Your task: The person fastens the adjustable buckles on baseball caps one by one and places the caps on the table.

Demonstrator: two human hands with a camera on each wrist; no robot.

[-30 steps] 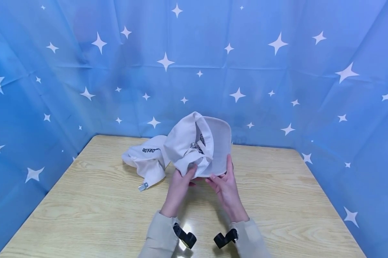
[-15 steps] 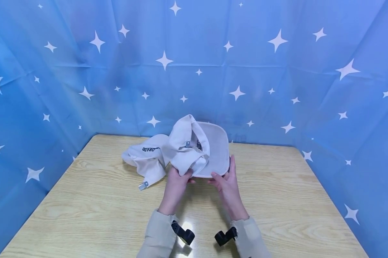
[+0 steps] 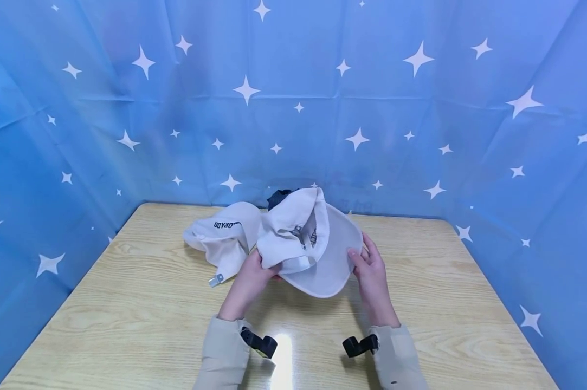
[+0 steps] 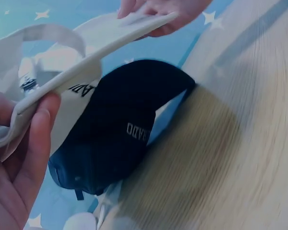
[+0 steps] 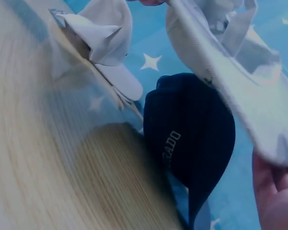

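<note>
Both hands hold a white baseball cap (image 3: 289, 230) above the table, its open underside and back strap facing the head camera. My left hand (image 3: 251, 279) grips the crown's lower edge, thumb on top. The right hand (image 3: 373, 276) pinches the right side of the brim (image 3: 342, 244). Behind the held cap is a dark baseball cap (image 4: 110, 129) with light lettering, mostly hidden in the head view but plain in both wrist views. Just left of the held cap, a second white cap (image 3: 225, 235) lies on the table, dark lettering on its front.
The light wood table (image 3: 127, 325) ends at a blue curtain (image 3: 293, 130) with white stars. A metal strap buckle (image 3: 216, 280) of the lying cap points toward the near side. A black wrist camera (image 3: 260, 343) sits on the left sleeve.
The held cap has turned so its brim points to the lower right, and it has come lower. My right hand has moved right along the brim. Part of the dark cap now shows behind it.
</note>
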